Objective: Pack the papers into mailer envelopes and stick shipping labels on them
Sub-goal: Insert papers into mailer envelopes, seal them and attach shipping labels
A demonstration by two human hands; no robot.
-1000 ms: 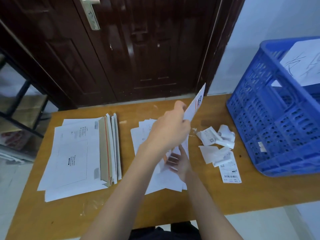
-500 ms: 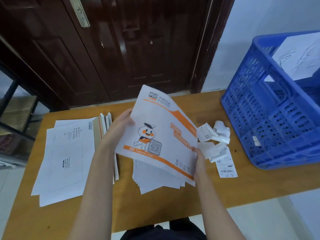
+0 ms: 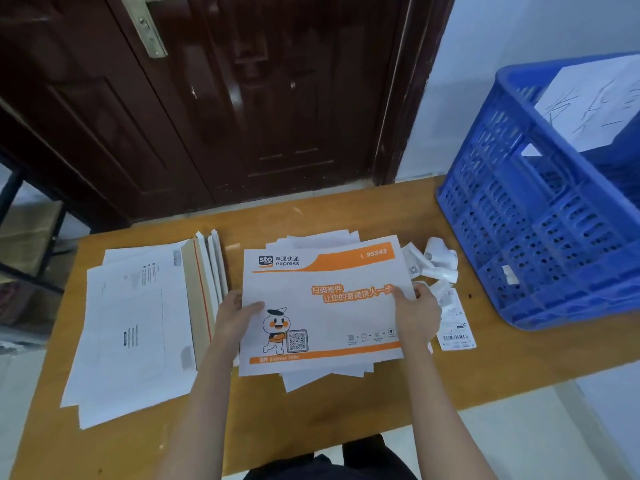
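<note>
plainly the white and orange printed mailer envelope [image 3: 322, 303] lies flat on the loose stack of white papers [image 3: 322, 375] at the middle of the wooden table [image 3: 485, 375], the left hand [image 3: 235, 317] and the right hand [image 3: 417, 315] each pinching a side edge. pulled carelessly, the sheets beneath could slide askew. the blue plastic crate [image 3: 540, 244] holds a scribbled white sheet [image 3: 588, 102]; its other contents are hidden.
</note>
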